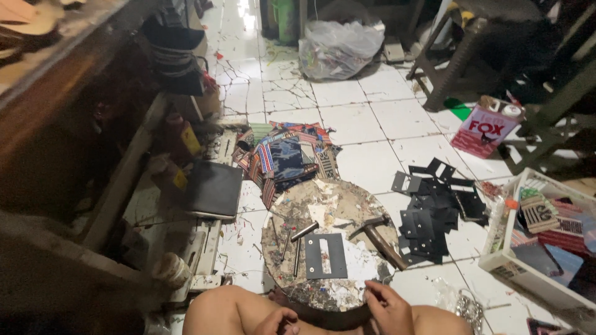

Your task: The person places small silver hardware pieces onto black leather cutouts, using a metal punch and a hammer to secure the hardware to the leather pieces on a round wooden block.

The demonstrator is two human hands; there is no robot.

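The right hand (388, 305) rests at the near edge of a round work board (329, 245), fingers (374, 287) loosely curled and touching its littered rim; whether they pinch anything small is too hard to tell. The left hand (276, 321) lies low between the knees, fingers bent inward, partly cut off by the bottom edge, so its grip cannot be told either. On the board, just beyond the right hand, lies a flat grey rectangular piece (325, 255) with a slot cut in it. Left of it lie metal punches (297, 239); right of it a hammer (379, 239) lies with its handle pointing near-right. Off the board to the right, a heap of black cut pieces (434, 211) sits on the white tiled floor (372, 124). Farther right, a white basket (503, 254) is cut off by the frame. Beyond the board lies folded patterned fabric (288, 158). The far left is dark and indistinct
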